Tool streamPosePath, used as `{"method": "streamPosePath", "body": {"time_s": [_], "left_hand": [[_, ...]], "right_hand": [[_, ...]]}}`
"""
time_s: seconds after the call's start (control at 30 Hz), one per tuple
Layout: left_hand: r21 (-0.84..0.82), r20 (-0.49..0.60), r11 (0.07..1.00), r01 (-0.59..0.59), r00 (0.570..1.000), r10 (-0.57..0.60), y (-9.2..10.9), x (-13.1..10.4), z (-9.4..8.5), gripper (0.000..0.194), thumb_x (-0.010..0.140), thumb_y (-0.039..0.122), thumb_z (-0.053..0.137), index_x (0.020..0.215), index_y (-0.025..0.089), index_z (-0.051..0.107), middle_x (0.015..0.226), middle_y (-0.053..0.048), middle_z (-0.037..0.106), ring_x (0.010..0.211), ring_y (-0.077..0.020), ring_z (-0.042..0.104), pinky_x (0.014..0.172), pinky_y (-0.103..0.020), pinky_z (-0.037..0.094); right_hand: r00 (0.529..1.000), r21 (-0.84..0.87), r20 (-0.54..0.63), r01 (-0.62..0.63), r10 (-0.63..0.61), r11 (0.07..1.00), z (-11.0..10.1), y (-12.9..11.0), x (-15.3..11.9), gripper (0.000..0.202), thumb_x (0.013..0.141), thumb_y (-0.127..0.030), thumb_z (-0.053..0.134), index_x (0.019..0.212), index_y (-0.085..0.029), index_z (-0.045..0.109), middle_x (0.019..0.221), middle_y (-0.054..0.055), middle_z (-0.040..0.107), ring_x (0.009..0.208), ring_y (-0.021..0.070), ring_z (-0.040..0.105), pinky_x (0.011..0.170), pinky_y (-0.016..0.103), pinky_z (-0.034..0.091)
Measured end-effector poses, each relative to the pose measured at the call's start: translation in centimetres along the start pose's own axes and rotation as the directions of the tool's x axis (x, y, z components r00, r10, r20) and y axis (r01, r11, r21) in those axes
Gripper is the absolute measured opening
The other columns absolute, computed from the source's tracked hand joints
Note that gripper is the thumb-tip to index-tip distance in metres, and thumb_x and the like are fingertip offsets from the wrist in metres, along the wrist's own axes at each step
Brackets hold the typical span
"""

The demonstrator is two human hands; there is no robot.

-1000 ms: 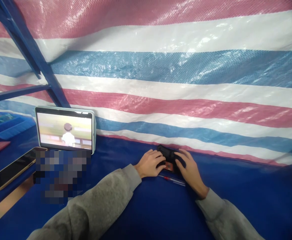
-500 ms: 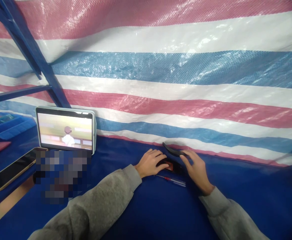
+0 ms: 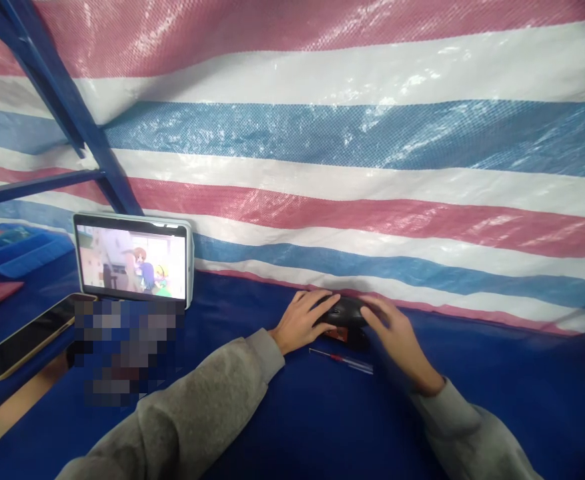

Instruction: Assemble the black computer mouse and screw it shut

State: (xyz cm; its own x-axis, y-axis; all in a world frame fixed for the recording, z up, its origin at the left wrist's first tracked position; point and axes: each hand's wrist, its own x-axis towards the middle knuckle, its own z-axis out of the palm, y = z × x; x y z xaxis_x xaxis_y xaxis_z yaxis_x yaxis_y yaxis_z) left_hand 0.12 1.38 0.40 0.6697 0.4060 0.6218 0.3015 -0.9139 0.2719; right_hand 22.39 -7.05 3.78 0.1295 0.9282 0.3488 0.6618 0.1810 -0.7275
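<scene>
A rounded black cover (image 3: 347,311), apparently the top shell of a computer mouse, sits low over its dark base with a reddish circuit board (image 3: 339,333) showing at the near side. The fingers of my left hand (image 3: 299,323) wrap over the shell's left end, with the thumb by the base. At the opposite end my right hand (image 3: 399,340) grips the shell between thumb and fingers; some fingertips are hidden behind it. Just in front lies a thin screwdriver (image 3: 342,360) with a clear and red handle, touched by neither hand.
A tablet (image 3: 132,260) playing a cartoon stands upright at the left. Nearer is a phone (image 3: 32,337) beside a pixelated patch. Blue trays (image 3: 27,250) are at the far left. Striped plastic sheeting (image 3: 362,133) hangs behind the blue tabletop (image 3: 292,427).
The black shell has come down from a raised, tilted position onto the base, covering much of the board. My left fingers now rest over its end. My right hand has shifted slightly.
</scene>
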Motion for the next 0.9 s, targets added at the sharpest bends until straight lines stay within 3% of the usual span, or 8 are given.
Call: {"method": "streamPosePath", "body": {"time_s": [0.07,0.17,0.23,0.33,0.5,0.67,0.9], "left_hand": [[-0.053,0.034,0.999,0.009,0.999,-0.008,0.0,0.0,-0.1,0.057,0.096,0.049,0.052,0.145,0.025,0.038,0.139,-0.011,0.053,0.127,-0.0257,0.050,0.104,-0.041,0.037],[-0.163,0.140,0.986,0.048,0.990,-0.025,0.1,0.3,-0.3,0.059,0.093,0.051,0.057,0.145,0.028,0.038,0.140,-0.009,0.053,0.128,-0.0244,0.049,0.108,-0.040,0.034],[-0.211,0.208,0.969,0.132,0.974,-0.087,0.2,0.5,-0.5,0.078,0.084,0.056,0.066,0.148,0.028,0.031,0.143,-0.009,0.049,0.131,-0.0268,0.046,0.109,-0.041,0.033],[-0.225,0.309,0.949,0.220,0.940,-0.144,0.3,0.7,-0.6,0.102,0.070,0.058,0.079,0.151,0.027,0.024,0.145,-0.012,0.045,0.133,-0.0318,0.043,0.110,-0.045,0.032],[-0.225,0.380,0.939,0.261,0.910,-0.163,0.2,0.8,-0.5,0.092,0.074,0.044,0.079,0.148,0.029,0.028,0.141,-0.010,0.050,0.131,-0.0306,0.045,0.109,-0.045,0.031],[-0.205,0.384,0.934,0.291,0.902,-0.196,0.4,0.9,-0.5,0.091,0.073,0.044,0.080,0.147,0.030,0.030,0.141,-0.009,0.050,0.130,-0.0302,0.046,0.109,-0.045,0.032],[-0.187,0.378,0.942,0.279,0.905,-0.194,0.5,0.9,-0.6,0.090,0.072,0.043,0.080,0.146,0.028,0.031,0.136,-0.010,0.053,0.125,-0.0287,0.049,0.108,-0.043,0.033]], "right_hand": [[0.980,-0.143,0.065,0.197,-0.190,0.970,0.1,0.6,-0.2,0.052,0.085,-0.051,0.060,0.130,-0.023,0.058,0.130,0.010,0.059,0.118,0.0263,0.056,0.101,0.041,0.046],[0.913,-0.261,0.207,0.399,-0.353,0.879,0.1,1.5,-0.4,0.055,0.087,-0.047,0.061,0.137,-0.025,0.054,0.133,0.011,0.058,0.119,0.0268,0.056,0.103,0.044,0.045],[0.894,-0.301,0.223,0.442,-0.388,0.845,0.0,2.0,-0.5,0.053,0.089,-0.045,0.058,0.138,-0.023,0.053,0.131,0.012,0.060,0.118,0.0266,0.057,0.102,0.045,0.046],[0.895,-0.323,0.244,0.439,-0.374,0.839,-0.2,2.3,-0.4,0.052,0.091,-0.044,0.056,0.139,-0.023,0.052,0.132,0.012,0.060,0.119,0.0265,0.057,0.102,0.044,0.047],[0.901,-0.308,0.318,0.391,-0.294,0.867,0.1,2.7,-0.5,0.049,0.091,-0.045,0.054,0.137,-0.028,0.054,0.135,0.009,0.059,0.121,0.0257,0.057,0.102,0.043,0.048],[0.894,-0.288,0.379,0.359,-0.238,0.888,0.7,2.8,-0.8,0.051,0.093,-0.046,0.051,0.141,-0.029,0.050,0.140,0.009,0.056,0.125,0.0262,0.055,0.104,0.045,0.047],[0.889,-0.297,0.383,0.377,-0.252,0.877,1.2,2.8,-1.1,0.050,0.092,-0.045,0.052,0.139,-0.027,0.053,0.137,0.010,0.058,0.123,0.0276,0.057,0.102,0.046,0.049]]}}
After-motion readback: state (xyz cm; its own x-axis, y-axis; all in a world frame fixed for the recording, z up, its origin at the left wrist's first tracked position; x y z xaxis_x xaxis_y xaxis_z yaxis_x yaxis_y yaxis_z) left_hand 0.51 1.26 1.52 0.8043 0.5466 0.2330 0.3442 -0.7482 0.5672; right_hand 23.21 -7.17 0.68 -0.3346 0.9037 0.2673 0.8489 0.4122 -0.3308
